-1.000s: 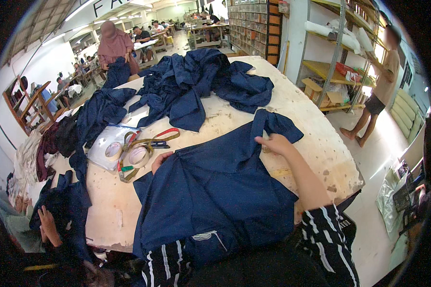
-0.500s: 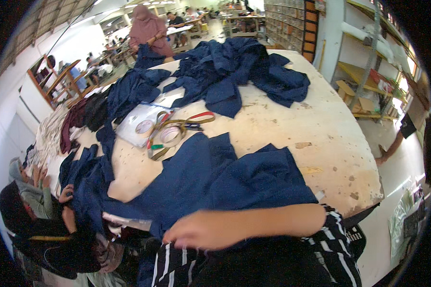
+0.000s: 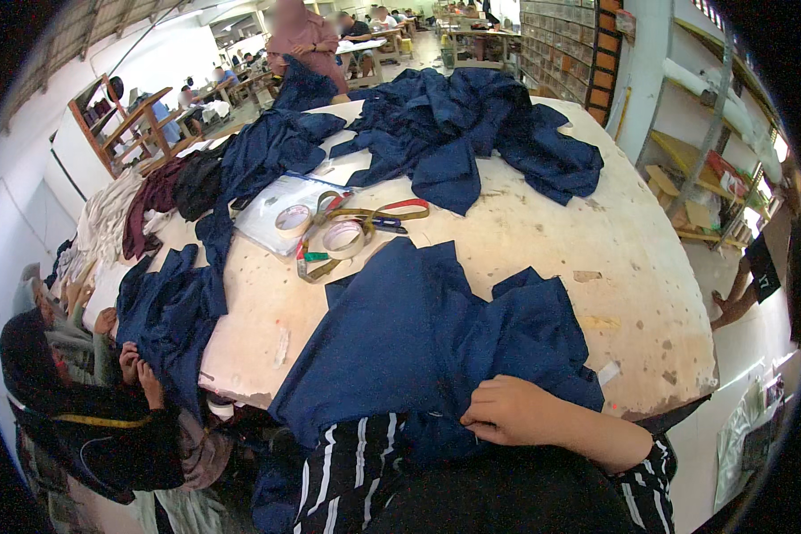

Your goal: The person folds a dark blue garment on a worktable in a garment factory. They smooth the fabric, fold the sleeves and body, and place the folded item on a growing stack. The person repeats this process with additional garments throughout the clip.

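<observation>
A navy blue garment (image 3: 392,320) lies spread over the near edge of the table, its lower part hanging toward my lap. My right hand (image 3: 507,411) is at its near edge on the right, fingers curled closed around the cloth there. The fingertips are partly hidden. Only the black-and-white striped sleeve of my left arm shows, at the left of my lap; the left hand itself is hidden by the cloth.
On the pale worktable (image 3: 632,258) lie tape rolls (image 3: 343,238), a measuring tape (image 3: 409,211), a plastic packet (image 3: 267,209) and a large navy pile (image 3: 445,116). Co-workers at the left handle another navy cloth (image 3: 173,307). A person stands beyond the table; shelves (image 3: 685,151) stand right.
My right hand has moved rightward across the front of the garment. The navy cloth that stretched left along the table edge has drawn in, baring that corner. The view has shifted slightly.
</observation>
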Motion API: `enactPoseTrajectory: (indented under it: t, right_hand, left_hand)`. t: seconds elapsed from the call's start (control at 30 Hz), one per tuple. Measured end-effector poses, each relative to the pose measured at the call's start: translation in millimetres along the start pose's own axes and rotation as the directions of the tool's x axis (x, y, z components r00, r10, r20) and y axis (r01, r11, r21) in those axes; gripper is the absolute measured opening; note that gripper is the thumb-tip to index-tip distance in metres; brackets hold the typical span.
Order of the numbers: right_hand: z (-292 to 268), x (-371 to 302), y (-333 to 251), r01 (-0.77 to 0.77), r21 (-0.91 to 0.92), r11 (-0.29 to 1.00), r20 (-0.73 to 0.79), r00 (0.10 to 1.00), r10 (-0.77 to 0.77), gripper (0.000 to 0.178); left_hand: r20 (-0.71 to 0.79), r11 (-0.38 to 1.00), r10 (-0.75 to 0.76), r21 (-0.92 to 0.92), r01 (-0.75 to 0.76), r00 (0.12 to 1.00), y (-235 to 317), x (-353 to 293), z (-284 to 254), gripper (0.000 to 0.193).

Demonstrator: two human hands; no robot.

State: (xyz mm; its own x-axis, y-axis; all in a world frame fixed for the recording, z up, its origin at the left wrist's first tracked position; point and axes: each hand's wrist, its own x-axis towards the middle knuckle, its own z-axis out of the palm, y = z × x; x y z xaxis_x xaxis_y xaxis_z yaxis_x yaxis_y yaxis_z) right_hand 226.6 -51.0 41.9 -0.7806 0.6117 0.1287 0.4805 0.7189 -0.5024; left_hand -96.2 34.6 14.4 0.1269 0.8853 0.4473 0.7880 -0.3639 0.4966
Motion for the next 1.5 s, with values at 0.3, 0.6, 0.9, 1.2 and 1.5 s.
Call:
enactPoseTrajectory:
  t: [0.3, 0.6, 0.9, 1.2, 1.5]
  right_hand:
    - [-23, 109, 8, 0.222, 0.084, 0.971, -0.221, 0.955, -0.199, 0.079]
    - [-69, 30, 41, -0.213, 0.567, 0.796, -0.558, 0.612, 0.561, 0.047]
    - [-32, -192, 96, -0.952, 0.137, 0.275, -0.953, -0.051, 0.299, 0.101]
    - [-61, -255, 125, -0.688, 0.486, 0.539, -0.727, 0.025, 0.687, 0.04]
    - [-98, -275, 151, -0.848, 0.42, 0.322, -0.781, -0.158, 0.604, 0.035]
  left_hand:
    - [0.25, 0.779, 0.443, 0.369, -0.507, 0.861, 84, 121, 192, 0.034]
    - [-0.305, 0.916, 0.354, -0.077, -0.394, 0.884, 113, 67, 263, 0.023]
    - [0.134, 0.86, 0.495, -0.216, -0.462, 0.859, 67, 91, 146, 0.019]
    - [0.214, 0.859, 0.464, 0.128, -0.496, 0.86, 81, 86, 113, 0.028]
    - [0.574, 0.849, 0.366, -0.527, -0.011, 0.732, 170, 42, 67, 0.034]
